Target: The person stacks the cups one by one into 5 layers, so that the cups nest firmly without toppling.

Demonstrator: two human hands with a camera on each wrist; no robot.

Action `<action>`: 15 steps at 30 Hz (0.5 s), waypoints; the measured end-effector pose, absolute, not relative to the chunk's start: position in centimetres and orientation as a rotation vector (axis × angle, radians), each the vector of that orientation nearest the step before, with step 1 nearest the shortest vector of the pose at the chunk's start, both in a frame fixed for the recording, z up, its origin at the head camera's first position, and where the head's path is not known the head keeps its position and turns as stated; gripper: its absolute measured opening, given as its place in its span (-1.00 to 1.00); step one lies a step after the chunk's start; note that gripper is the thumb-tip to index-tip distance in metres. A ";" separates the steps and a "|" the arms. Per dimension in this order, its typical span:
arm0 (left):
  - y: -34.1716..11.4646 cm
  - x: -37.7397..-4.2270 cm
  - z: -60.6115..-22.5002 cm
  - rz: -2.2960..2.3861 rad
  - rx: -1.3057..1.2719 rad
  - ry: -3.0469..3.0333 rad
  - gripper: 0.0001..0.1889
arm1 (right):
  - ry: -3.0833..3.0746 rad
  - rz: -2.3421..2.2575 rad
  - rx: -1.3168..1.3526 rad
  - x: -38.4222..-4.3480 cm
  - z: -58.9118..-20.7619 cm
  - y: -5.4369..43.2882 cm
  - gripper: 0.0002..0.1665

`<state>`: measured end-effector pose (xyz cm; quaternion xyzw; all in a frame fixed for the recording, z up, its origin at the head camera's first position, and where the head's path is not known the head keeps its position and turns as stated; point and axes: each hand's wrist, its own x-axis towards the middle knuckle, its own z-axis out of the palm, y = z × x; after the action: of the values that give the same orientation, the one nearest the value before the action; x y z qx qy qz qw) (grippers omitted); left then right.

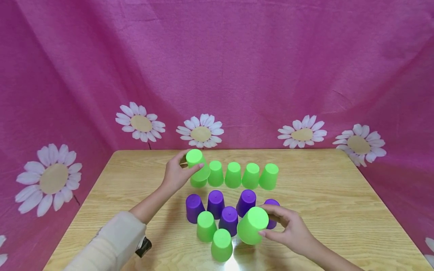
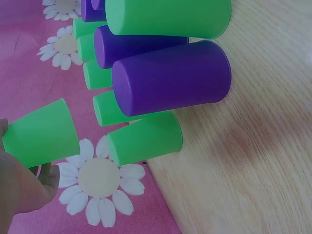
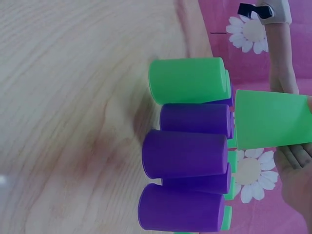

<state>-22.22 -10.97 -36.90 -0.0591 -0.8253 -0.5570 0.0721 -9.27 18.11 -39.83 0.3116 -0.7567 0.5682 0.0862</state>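
Note:
My left hand (image 1: 175, 174) grips an upside-down green cup (image 1: 197, 168) between thumb and fingers. In the left wrist view, this green cup (image 2: 43, 136) hangs apart from the others; from the head it overlaps the leftmost green cup (image 1: 198, 183) of the back row. Another upside-down green cup (image 1: 251, 227) is held by my right hand (image 1: 294, 230), thumb on the near side. It partly covers the rightmost purple cup (image 1: 272, 223) in the head view. The right wrist view shows this green cup (image 3: 270, 121) raised beside the standing cups.
Several green cups (image 1: 233, 176) stand inverted in a row at the back. Closer in are several inverted purple cups (image 1: 194, 209), with two green cups (image 1: 222, 246) in front. Pink cloth with daisies (image 1: 217, 75) surrounds the wooden table (image 1: 325, 195).

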 end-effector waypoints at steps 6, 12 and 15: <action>-11.0 -22.1 -36.9 -1.673 -0.156 -2.491 -0.44 | -2.234 1.683 0.893 -9.9 -39.6 18.3 -0.49; -10.8 -22.3 -36.9 -1.676 -0.159 -2.478 -0.43 | -2.251 1.633 0.796 -10.9 -39.6 18.8 -0.50; -10.6 -22.4 -36.8 -1.685 -0.150 -2.460 -0.43 | -2.250 1.630 0.763 -11.6 -39.5 19.0 -0.51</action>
<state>-22.43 -10.63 -36.80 -0.0501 -0.8215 -0.5627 0.0777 -11.56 19.02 -39.48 0.2625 -0.7744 0.5608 0.1300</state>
